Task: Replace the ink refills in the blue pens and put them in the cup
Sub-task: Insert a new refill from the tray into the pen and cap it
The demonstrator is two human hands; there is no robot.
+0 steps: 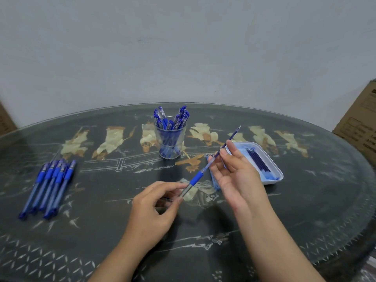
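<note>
— Where is the pen (195, 178)?

— In the air above the middle of the table (101, 231), slanted, its clear end low toward the person and its blue grip higher up. A refill (234, 134) sticks out of its upper end, the fine tip pointing up and away to the right.

— And the hands?

— The left hand (154, 208) pinches the clear lower end of the barrel between thumb and fingertips. The right hand (234, 174) pinches the dark shaft of the refill between thumb and forefinger, just past the barrel's mouth, palm turned toward the camera, the other fingers loosely bent.

— The cup (169, 143)?

— Clear, upright, beyond the hands near the table's far edge, with a bunch of capped pens (173, 119) standing in it, caps up.

— What else lies around?

— Loose pens (50, 184) lie side by side at the left, well apart from the hands. A white tray (278, 174) lies at the right, just behind the right hand, with spare refills (258, 161) inside. Some light blue pieces (214, 180) lie on the table, partly hidden by the right hand; I cannot tell what they are. A cardboard box (360, 123) stands past the table's right edge.
</note>
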